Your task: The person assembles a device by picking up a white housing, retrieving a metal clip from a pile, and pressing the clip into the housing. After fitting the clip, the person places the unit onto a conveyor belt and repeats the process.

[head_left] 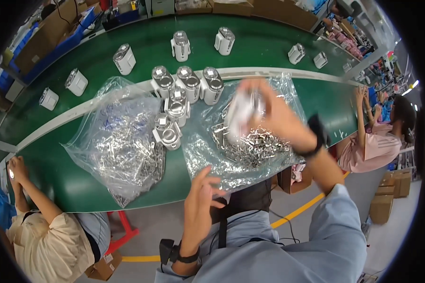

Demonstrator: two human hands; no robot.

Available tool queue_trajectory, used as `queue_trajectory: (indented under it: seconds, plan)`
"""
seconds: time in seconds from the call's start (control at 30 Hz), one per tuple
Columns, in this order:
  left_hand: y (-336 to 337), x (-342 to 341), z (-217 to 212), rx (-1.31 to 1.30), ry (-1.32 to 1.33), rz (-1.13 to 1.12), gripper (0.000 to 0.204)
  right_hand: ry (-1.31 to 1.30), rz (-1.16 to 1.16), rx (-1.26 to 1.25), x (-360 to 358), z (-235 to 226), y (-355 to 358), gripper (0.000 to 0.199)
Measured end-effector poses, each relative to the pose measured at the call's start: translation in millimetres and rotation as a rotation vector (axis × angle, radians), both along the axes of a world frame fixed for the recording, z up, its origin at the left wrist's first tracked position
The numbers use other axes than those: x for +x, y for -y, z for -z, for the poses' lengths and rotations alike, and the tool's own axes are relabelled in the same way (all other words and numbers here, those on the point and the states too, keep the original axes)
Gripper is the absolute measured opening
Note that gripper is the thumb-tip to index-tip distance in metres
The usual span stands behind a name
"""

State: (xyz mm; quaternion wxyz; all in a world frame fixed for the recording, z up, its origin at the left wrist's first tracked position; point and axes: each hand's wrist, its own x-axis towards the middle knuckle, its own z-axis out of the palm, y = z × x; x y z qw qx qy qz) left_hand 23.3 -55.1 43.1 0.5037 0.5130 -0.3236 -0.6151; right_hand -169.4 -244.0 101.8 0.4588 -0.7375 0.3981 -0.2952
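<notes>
My right hand point(285, 122) is closed round a white cylindrical device point(240, 113), smeared by motion. It is above a heap of small shiny metal parts point(255, 153) on an opened clear plastic bag point(200, 162). By the table's near edge, my left hand point(200, 203) has its fingers apart and holds nothing. Left of the heap, several white devices with silvery tops point(188, 82) stand close together. Beside them lies a second clear bag point(127, 141) full of similar metal parts.
More white devices point(180, 46) stand spaced along the green surface behind the pale curved rail point(250, 72). One co-worker point(47, 236) sits at the left, another point(375, 141) at the right. Cardboard boxes and blue bins point(56, 52) line the far side.
</notes>
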Motion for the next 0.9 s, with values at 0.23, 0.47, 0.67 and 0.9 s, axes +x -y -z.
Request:
queue_trajectory:
  seconds: [0.23, 0.47, 0.67, 0.9]
  plan:
    - [-16.6, 15.8, 21.8, -0.184, 0.39, 0.053, 0.036, -0.662, 0.22, -0.565, -74.2, 43.8, 256.9, 0.068]
    - [-25.9, 31.9, 14.7, -0.022, 0.249, 0.088, 0.032, -0.819, -0.008, -1.127, -45.8, 51.8, 292.8, 0.083]
    - [-11.0, 21.1, -8.5, -0.138, 0.3, 0.191, 0.039, -0.792, -0.127, -0.608, -39.9, 16.3, 261.2, 0.08]
    - [21.7, -43.5, -9.7, -0.395, 0.283, -0.062, 0.065, -0.518, -0.587, -0.018, -17.6, -40.9, 2.1, 0.067]
